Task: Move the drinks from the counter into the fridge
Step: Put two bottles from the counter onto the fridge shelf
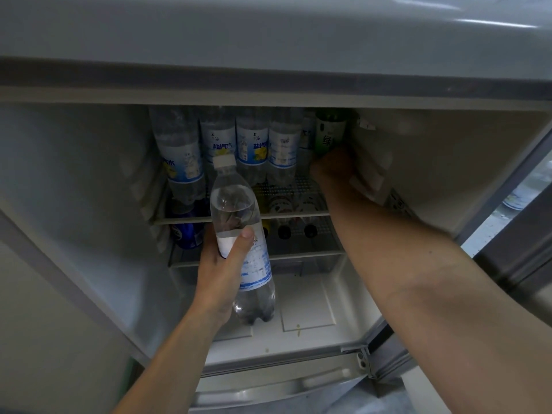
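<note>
A clear plastic bottle (239, 234) with a white cap and a blue-and-white label stands almost upright, tipped slightly left, in front of the open fridge (89, 174). On the fridge's upper wire shelf (298, 189) stand four similar clear bottles (236, 141) in a row, with a green bottle (328, 132) at the right end. Below them lie a blue can (185, 231) and dark-capped bottles (295, 228).

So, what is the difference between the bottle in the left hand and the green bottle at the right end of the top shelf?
The clear bottle has a blue-and-white label; the green bottle is dark green. The left hand holds the clear bottle in front of the shelves; the green bottle is on the top shelf, with the right hand at its base. The clear bottle's white cap shows; the green bottle's top is hidden. Both are upright.
</note>
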{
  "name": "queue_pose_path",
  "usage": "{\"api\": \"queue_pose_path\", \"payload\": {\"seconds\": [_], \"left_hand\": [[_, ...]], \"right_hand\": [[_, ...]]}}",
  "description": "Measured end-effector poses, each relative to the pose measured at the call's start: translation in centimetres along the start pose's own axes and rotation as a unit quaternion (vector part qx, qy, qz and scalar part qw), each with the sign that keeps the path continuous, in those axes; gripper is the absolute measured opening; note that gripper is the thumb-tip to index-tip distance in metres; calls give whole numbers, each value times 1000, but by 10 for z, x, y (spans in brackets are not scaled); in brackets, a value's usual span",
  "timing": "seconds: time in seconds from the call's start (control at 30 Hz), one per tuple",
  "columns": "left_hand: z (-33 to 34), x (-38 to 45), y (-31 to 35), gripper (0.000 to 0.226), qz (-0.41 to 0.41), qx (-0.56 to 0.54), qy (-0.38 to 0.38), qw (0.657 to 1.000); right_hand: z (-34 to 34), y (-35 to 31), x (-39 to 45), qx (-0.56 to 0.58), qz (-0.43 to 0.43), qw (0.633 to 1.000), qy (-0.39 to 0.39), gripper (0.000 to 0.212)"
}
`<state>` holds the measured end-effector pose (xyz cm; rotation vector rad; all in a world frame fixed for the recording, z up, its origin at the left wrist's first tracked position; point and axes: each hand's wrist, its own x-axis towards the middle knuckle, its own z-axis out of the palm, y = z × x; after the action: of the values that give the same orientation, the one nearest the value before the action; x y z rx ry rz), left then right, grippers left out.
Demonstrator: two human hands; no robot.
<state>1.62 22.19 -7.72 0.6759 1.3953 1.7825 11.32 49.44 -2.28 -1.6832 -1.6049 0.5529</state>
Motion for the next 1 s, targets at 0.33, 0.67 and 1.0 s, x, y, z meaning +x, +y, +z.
{"api": "queue_pose_path", "payload": {"seconds": [0.33,0.67,1.0], "left_hand": [[-11,0,-2,61,-7,-18,23,1000],[-16,0,-3,53,-5,-21,19,1000],[-10,0,-12,55,-15,-13,10,1000]], "right_hand": [[6,0,2,47,-2,999,22,68],[4,-3,8,33,11,999,-1,66],[4,1,0,13,-13,1000,5,51]]}}
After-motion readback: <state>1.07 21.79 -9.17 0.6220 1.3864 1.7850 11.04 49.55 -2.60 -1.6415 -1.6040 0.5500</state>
